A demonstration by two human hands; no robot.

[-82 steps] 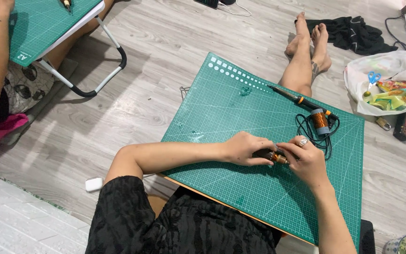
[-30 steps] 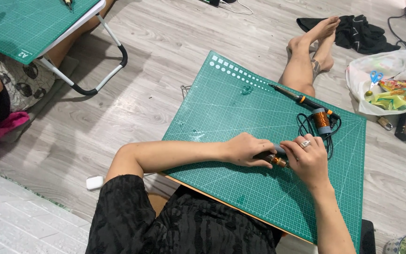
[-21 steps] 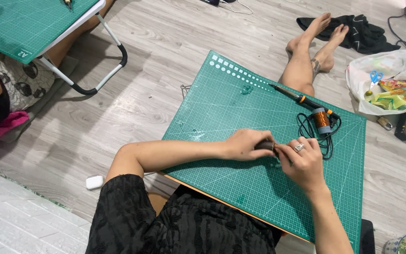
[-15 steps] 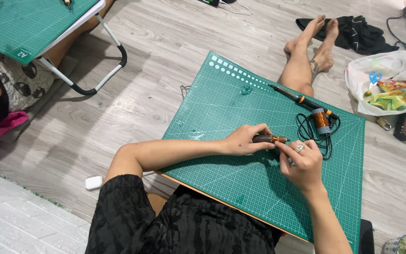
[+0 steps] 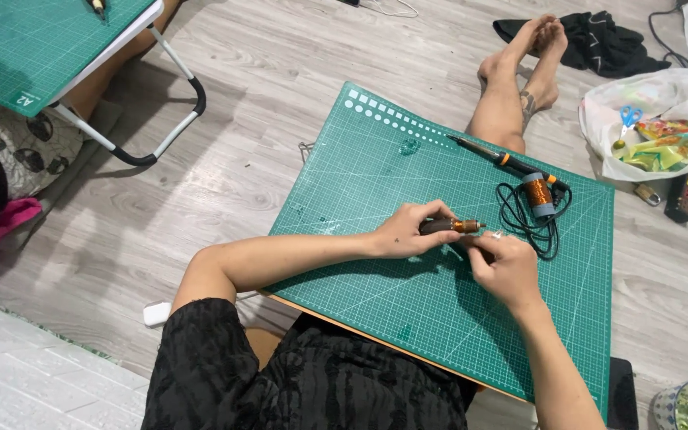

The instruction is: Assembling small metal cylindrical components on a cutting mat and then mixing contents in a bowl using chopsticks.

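A small dark rod wound with copper-coloured wire (image 5: 449,226) is held level just above the green cutting mat (image 5: 408,318), between the two hands. Its dark end is gripped by the closed fingers of the left hand (image 5: 404,232), while the coppery end points toward the right hand (image 5: 508,266), whose fingers are curled narrowly just beside and below that end; whether something thin is pinched in them cannot be told. Just beyond the right hand, a coil of black cable (image 5: 529,221) is seen on the mat, with a spool of copper wire (image 5: 538,193) resting on it. A little farther out from the hands, a soldering iron with a black and orange grip (image 5: 497,156) is laid at a slant near the mat's far edge. Past that edge, bare feet (image 5: 529,49) are stretched over the wooden floor (image 5: 280,95). Well to the right of the right hand, a white plastic bag (image 5: 639,103) holding blue-handled scissors (image 5: 627,121) is found. Far to the left of the left hand, a folding table topped with another green mat (image 5: 33,48) is placed.
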